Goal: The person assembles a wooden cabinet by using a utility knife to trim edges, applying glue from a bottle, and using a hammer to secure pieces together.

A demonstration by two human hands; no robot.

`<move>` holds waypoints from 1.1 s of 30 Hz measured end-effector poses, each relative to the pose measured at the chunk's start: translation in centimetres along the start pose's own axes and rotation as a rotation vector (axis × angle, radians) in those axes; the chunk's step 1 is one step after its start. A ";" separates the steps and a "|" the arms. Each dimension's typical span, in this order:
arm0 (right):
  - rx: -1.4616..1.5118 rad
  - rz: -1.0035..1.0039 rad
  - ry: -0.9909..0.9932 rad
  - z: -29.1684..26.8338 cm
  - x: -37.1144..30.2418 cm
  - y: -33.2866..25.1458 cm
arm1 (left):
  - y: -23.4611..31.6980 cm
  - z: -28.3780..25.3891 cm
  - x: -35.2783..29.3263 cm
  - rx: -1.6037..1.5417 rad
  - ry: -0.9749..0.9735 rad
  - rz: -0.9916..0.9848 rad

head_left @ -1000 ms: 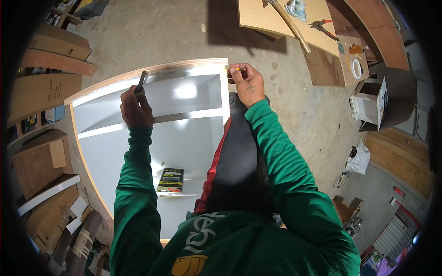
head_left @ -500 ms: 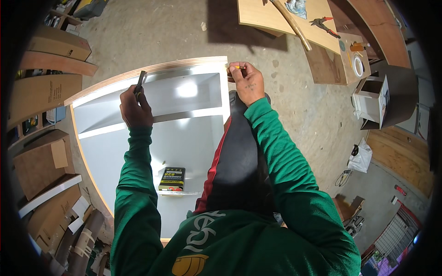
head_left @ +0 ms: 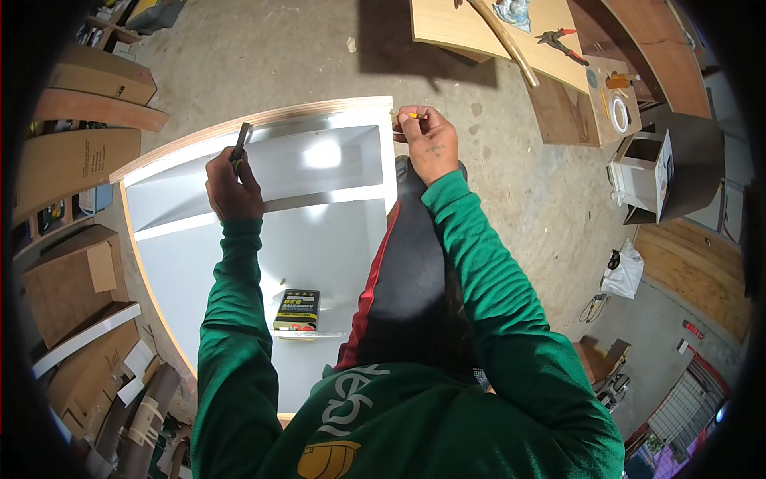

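Observation:
My left hand (head_left: 234, 190) is closed round a dark-handled tool with a flat grey blade (head_left: 243, 134), its tip pointing up near the wooden front edge. At the far right corner of a white cabinet frame (head_left: 319, 196), my right hand (head_left: 432, 148) pinches a short yellow pencil-like stick (head_left: 416, 116). Its fingertips are close beside the corner; whether they touch it I cannot tell. The frame has plywood-coloured edging (head_left: 263, 117) along its far side. A black and yellow box-shaped container (head_left: 297, 309) rests on the white panel near my body, beside a clear strip (head_left: 319, 334).
A wooden board (head_left: 471, 28) at the far right carries a long stick (head_left: 507, 44) and red-handled snips (head_left: 562, 45). Cardboard boxes (head_left: 84, 164) and boards line the left. A white tape roll (head_left: 620, 116), a small white cabinet (head_left: 642, 172) and a plastic bag (head_left: 624, 270) are at right.
Both hands keep their hold and have barely moved. The whole view has shifted very slightly.

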State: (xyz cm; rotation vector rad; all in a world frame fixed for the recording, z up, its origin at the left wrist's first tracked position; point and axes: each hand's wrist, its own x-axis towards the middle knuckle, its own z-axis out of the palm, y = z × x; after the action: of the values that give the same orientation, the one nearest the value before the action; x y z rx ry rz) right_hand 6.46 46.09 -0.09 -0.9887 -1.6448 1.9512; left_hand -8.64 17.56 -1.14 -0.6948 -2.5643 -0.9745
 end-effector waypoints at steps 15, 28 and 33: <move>-0.133 -0.039 -0.005 0.0 0.2 0.5 | -0.4 0.2 -0.2 0.027 0.006 0.022; -0.146 -0.063 0.031 0.3 0.2 0.9 | -0.5 0.1 -0.2 0.015 0.011 0.027; -0.151 -0.069 0.042 0.1 0.5 1.4 | -0.5 0.1 -0.2 0.034 -0.006 0.034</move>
State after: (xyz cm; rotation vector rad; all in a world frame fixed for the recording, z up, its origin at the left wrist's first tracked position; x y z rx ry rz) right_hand 6.26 46.04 -1.57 -1.0062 -1.7996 1.7715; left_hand -8.78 17.23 -1.62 -0.7302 -2.5599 -0.9173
